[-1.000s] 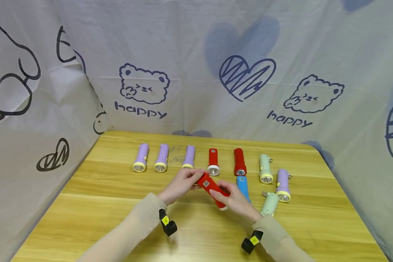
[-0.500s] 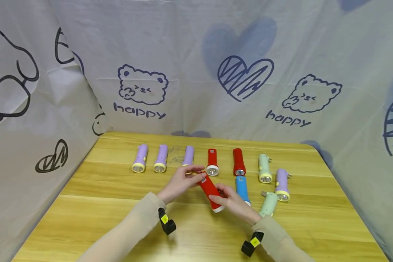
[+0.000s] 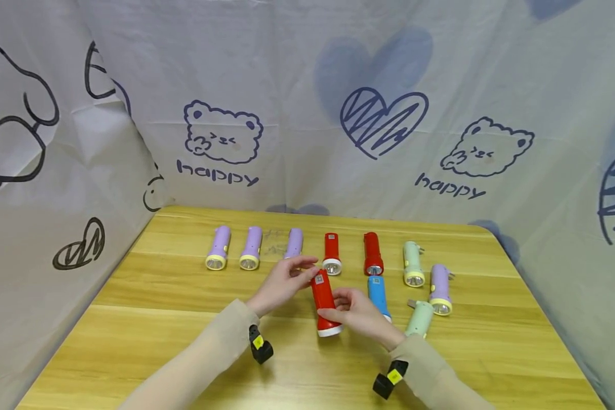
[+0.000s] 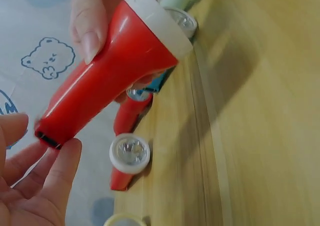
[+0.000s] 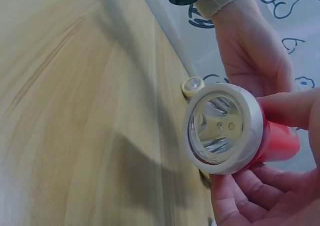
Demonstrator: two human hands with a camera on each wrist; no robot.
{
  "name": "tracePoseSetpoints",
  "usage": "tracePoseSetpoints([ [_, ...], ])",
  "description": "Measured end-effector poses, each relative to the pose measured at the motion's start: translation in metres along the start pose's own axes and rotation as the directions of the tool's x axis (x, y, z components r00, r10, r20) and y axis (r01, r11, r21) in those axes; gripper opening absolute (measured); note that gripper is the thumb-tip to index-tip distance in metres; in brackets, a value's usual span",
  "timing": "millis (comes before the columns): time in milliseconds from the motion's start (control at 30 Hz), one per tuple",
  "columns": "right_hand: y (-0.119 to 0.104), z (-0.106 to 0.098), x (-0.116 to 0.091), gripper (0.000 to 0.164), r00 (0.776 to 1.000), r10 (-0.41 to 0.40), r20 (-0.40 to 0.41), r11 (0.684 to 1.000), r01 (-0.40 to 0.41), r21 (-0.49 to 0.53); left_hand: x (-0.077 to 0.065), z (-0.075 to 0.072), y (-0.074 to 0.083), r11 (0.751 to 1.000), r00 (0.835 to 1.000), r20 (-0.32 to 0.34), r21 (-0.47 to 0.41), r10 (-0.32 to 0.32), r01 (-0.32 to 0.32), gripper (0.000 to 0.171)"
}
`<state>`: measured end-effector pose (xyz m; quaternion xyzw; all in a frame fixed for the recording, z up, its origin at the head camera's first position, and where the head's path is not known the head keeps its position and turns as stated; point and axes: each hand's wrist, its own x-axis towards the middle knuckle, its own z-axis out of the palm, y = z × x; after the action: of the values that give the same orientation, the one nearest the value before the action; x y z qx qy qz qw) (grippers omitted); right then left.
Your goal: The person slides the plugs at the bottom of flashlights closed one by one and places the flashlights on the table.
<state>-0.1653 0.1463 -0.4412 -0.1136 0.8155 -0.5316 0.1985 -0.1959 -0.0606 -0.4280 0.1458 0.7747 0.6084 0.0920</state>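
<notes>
Red flashlight held in the right hand, raised over a wood-grain table.
Head view: it tilts slightly, white head toward the person, beside the blue flashlight. Left wrist view: the left hand has its fingers loosely parted around the tail end; whether they touch is hard to tell. Right wrist view: the right hand's thumb and fingers grip the barrel behind the clear lens.

The held flashlight is red and white, the tabletop yellow wood-grain, the backdrop heart-printed
</notes>
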Motion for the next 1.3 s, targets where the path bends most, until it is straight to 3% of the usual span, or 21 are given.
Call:
tracePoseSetpoints([
  [133,0.001,0.002,0.003,0.038,0.997,0.05,-0.054,0.999,-0.051,-0.018,-0.004,-0.007,-0.005,0.979,0.998,-0.032,0.199,0.06,-0.052,0.039],
  [267,0.001,0.003,0.006,0.036,0.99,0.091,-0.11,0.994,-0.098,-0.057,-0.01,-0.014,-0.01,0.908,0.993,-0.009,0.405,0.121,-0.107,0.037],
  [533,-0.002,0.004,0.013,0.033,0.985,0.132,-0.112,0.974,-0.15,-0.172,-0.019,-0.023,-0.018,0.824,0.987,0.039,0.545,0.159,-0.154,0.036],
  [633,-0.002,0.005,0.016,0.032,0.985,0.132,-0.111,0.963,-0.154,-0.222,-0.02,-0.024,-0.02,0.806,0.984,0.05,0.567,0.172,-0.17,0.035],
  [933,0.007,0.007,0.024,0.038,0.984,0.123,-0.128,0.926,-0.16,-0.343,-0.025,-0.021,-0.02,0.818,0.991,0.03,0.562,0.128,-0.123,0.036],
  [1167,0.003,0.007,0.024,0.036,0.979,0.141,-0.149,0.905,-0.188,-0.381,-0.025,-0.016,-0.022,0.852,0.996,0.014,0.518,0.087,-0.081,0.035],
  [1300,0.0,0.005,0.023,0.037,0.976,0.135,-0.172,0.875,-0.199,-0.441,-0.026,-0.014,-0.024,0.86,0.997,0.012,0.505,0.073,-0.069,0.036],
])
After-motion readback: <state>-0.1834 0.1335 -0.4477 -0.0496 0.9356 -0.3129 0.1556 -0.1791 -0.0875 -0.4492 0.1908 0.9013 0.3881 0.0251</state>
